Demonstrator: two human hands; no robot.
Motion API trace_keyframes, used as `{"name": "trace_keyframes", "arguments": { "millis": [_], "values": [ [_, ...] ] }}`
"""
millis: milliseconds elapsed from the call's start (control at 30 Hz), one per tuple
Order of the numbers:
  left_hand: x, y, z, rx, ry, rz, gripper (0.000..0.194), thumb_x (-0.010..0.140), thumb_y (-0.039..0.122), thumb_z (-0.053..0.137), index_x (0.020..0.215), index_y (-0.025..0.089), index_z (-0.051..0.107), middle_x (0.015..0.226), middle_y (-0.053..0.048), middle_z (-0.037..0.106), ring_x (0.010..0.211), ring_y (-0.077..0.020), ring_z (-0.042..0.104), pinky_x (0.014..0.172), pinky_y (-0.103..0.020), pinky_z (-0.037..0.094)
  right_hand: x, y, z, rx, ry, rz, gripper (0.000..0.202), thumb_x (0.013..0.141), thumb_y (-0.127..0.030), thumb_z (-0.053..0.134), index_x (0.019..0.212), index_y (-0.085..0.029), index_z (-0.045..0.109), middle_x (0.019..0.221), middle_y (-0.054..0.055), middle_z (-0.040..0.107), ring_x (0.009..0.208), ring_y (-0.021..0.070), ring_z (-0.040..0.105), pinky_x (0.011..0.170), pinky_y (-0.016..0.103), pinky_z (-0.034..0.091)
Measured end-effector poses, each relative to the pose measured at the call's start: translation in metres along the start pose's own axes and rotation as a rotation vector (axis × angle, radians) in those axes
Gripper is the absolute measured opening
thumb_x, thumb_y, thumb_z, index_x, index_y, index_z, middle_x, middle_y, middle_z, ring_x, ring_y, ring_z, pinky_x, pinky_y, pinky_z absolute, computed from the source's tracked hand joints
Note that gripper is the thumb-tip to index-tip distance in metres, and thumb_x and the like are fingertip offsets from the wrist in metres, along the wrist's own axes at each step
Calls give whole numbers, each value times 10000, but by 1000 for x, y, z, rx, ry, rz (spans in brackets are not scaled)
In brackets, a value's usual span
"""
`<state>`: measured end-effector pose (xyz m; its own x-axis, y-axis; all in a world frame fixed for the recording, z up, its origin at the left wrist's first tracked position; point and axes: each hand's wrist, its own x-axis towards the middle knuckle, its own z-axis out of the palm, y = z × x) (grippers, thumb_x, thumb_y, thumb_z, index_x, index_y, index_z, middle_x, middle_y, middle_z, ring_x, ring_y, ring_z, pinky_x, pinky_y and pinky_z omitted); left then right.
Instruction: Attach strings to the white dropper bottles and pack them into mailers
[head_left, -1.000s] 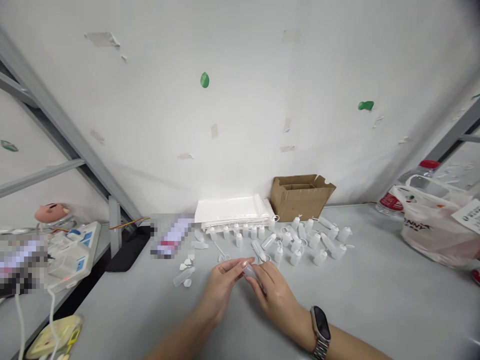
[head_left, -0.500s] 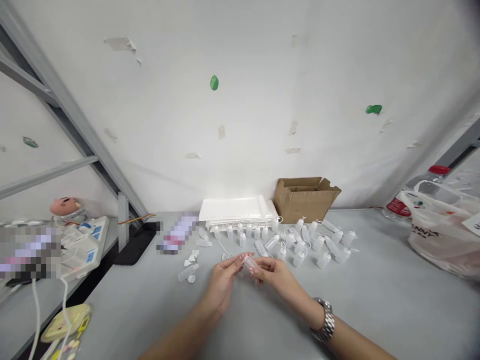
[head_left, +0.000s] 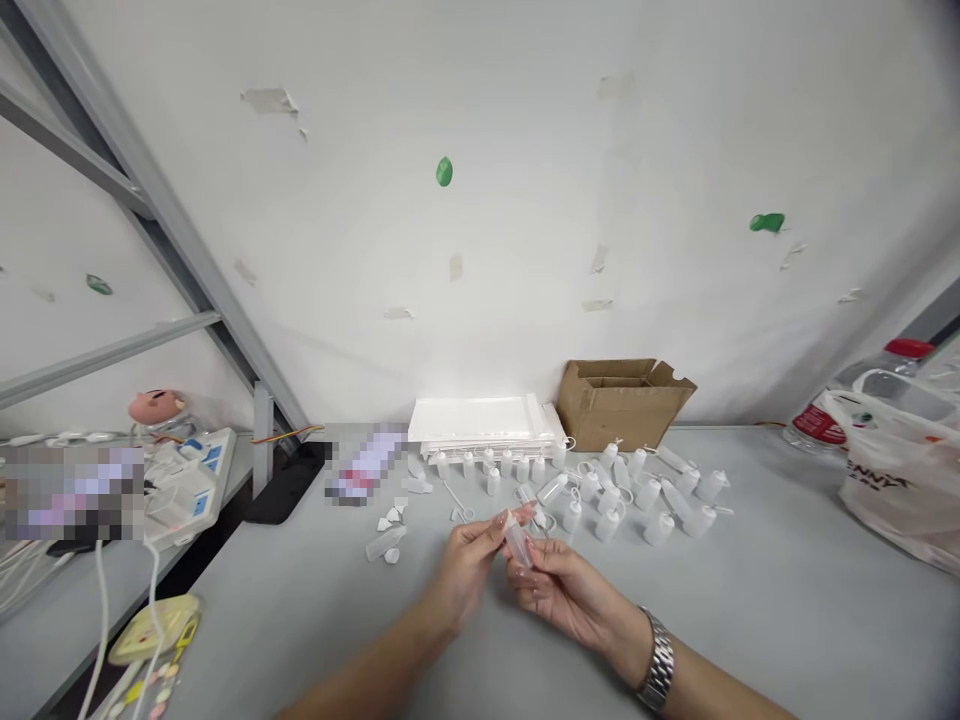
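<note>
A small translucent plastic squeeze bottle is held over the front of the table, tilted, with its top toward the upper left. My right hand grips its lower body between thumb and fingers. At the top end, my left hand is closed, thumb and fingertips pinching the neck; these fingers partly hide whatever sits there. Just beyond the fingertips shows a white looped cap strap; I cannot tell whether it touches them. Similar capped bottles stand and lie to the right, several more in a row behind.
White flat packs are stacked by the wall, beside an open cardboard box. Loose white caps and an uncapped bottle lie at left. A plastic bag stands far right, a black phone-like slab far left.
The bottle has been turned more upright. My right hand has shifted lower on it, while my left fingers stay at its top. The whole view has swung slightly left.
</note>
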<state>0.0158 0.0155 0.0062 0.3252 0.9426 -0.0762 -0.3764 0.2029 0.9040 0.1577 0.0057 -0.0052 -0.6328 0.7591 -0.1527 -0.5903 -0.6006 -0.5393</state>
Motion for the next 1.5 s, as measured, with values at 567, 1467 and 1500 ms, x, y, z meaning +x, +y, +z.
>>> {"name": "trace_keyframes", "arguments": {
  "millis": [567, 1467, 1500],
  "values": [
    [2, -2, -8, -108, 85, -89, 278, 699, 387, 692, 806, 134, 736, 1070, -131, 667, 1095, -279, 518, 969, -381, 335, 0, 0, 4, -452, 291, -213, 273, 640, -359, 761, 627, -107, 657, 575, 19, 604, 525, 79, 480, 521, 209, 336],
    [0, -7, -8, -133, -10, -76, 292, 720, 398, 678, 860, 146, 725, 1141, -131, 632, 1180, -291, 448, 991, -408, 315, 1, -4, 5, -752, 341, -326, 336, 667, -485, 691, 602, -157, 658, 511, -14, 566, 495, 109, 473, 540, 257, 358],
    [-1, -8, -8, -145, -17, -87, 292, 718, 398, 679, 859, 147, 724, 1165, -133, 618, 1189, -292, 440, 990, -410, 316, 0, -4, 5, -767, 347, -334, 338, 670, -487, 687, 586, -161, 652, 499, -18, 556, 490, 109, 468, 541, 260, 354]
  ]
}}
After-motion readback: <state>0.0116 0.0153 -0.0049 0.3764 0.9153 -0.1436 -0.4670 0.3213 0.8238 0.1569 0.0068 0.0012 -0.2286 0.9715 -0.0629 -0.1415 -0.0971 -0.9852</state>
